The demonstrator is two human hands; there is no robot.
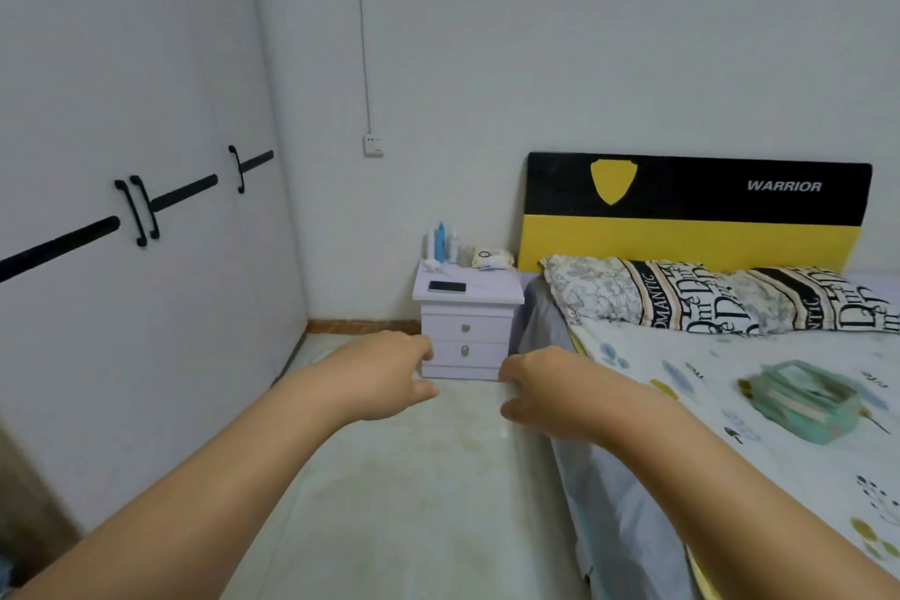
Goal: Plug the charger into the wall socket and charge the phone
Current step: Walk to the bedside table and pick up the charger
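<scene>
Bedroom w/ pale floor (414,502), white walls, white wardrobe (121,161) w/ black handles along the left. White nightstand (467,336) w/ two drawers stands in the far corner, just beside the bed (730,404). Bed has a black & yellow headboard (691,210) marked WARRIOR, patterned pillows (706,297) and a teal pouch (803,400) lying on the sheet. Phone (446,287) lies flat, dark screen up, on the nightstand top near its front left; bottles (440,244) and a wipes pack (493,258) sit at the back of the top. Thin white cable-like thing near the phone, too small to tell if it's the charger. Wall socket (373,145) is on the wall above & left of the nightstand, a thin cord running up from it. Left hand (389,375) and right hand (550,395) both reach fwd over the floor, palms down, fingers loosely curled, holding nothing, touching nothing, well apart from phone & socket.
</scene>
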